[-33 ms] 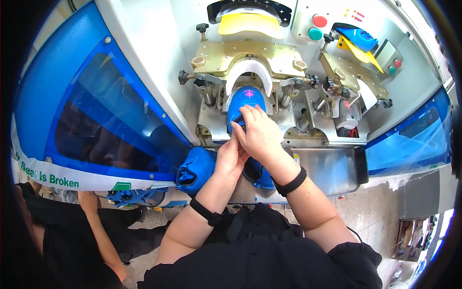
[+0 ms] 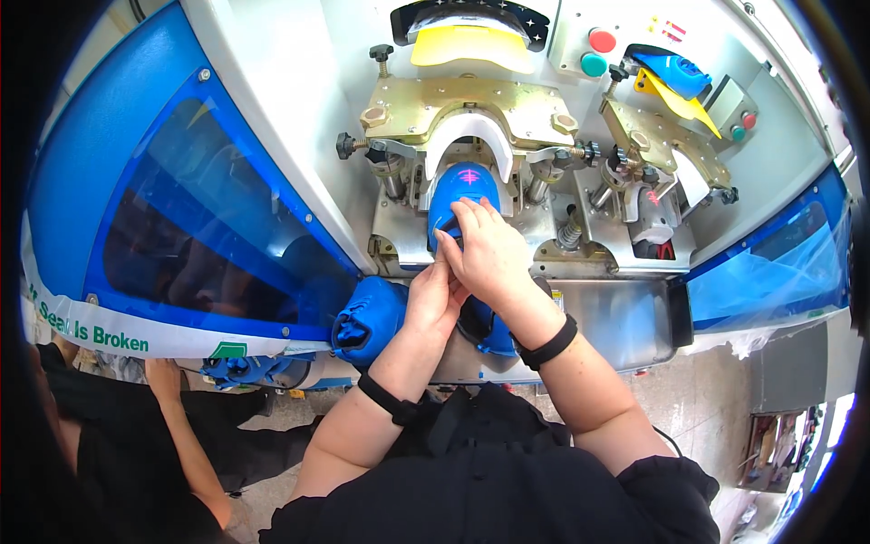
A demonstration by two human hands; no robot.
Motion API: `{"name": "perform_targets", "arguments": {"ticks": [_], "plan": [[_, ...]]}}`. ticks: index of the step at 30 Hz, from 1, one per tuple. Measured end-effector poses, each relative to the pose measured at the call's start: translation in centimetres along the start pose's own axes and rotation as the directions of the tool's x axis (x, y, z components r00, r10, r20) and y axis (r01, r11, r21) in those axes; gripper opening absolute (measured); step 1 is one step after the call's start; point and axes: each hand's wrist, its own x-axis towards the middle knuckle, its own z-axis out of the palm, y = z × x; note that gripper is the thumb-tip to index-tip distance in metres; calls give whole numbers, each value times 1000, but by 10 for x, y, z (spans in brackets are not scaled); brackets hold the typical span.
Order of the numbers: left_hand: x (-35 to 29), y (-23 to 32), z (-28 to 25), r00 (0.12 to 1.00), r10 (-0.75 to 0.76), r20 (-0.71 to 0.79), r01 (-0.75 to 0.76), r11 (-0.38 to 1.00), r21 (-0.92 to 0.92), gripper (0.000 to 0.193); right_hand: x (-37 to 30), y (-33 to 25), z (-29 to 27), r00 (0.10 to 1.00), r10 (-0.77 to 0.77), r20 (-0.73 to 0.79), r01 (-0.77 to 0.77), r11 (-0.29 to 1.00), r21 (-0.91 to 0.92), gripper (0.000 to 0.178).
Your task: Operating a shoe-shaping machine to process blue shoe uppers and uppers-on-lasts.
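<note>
A blue shoe upper [image 2: 456, 184] sits toe away from me in the central clamping machine, with a pink cross-shaped light mark on its toe. My right hand [image 2: 492, 249] lies over the upper's throat, fingers curled onto it. Just below and to the left, my left hand [image 2: 435, 295] closes around its rear part. Both hands touch each other, and between them they hide most of the upper's back half. The curved white pad [image 2: 468, 122] under the brass-coloured plate [image 2: 417, 102] arches beyond the toe.
Another blue shoe upper [image 2: 370, 319] stands left of my wrists; one more [image 2: 494, 328] is partly under my right forearm. A second clamp station [image 2: 666, 172] is at right. Red [image 2: 602, 39] and green [image 2: 594, 64] buttons sit above. A co-worker's arm [image 2: 186, 435] is at lower left.
</note>
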Motion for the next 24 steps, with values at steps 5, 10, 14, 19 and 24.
{"name": "perform_targets", "arguments": {"ticks": [5,10,14,19,24], "plan": [[0,-3,5,1000,7,-25,-7,1000,-17,45,-1,3,0,999,10,49,-8,999,-39,47],[3,-3,7,998,6,-66,-5,1000,25,48,3,5,-1,999,-3,40,5,999,-48,47],[5,1,3,990,58,-128,-60,998,-16,39,5,1,6,999,-32,16,33,999,-38,47],[11,-27,7,975,131,-180,-131,991,8,15,1,0,-4,994,96,46,-94,995,-36,43],[23,-40,-1,997,70,-16,-70,996,-55,43,-6,12,-6,995,-26,97,33,997,-68,43]]}}
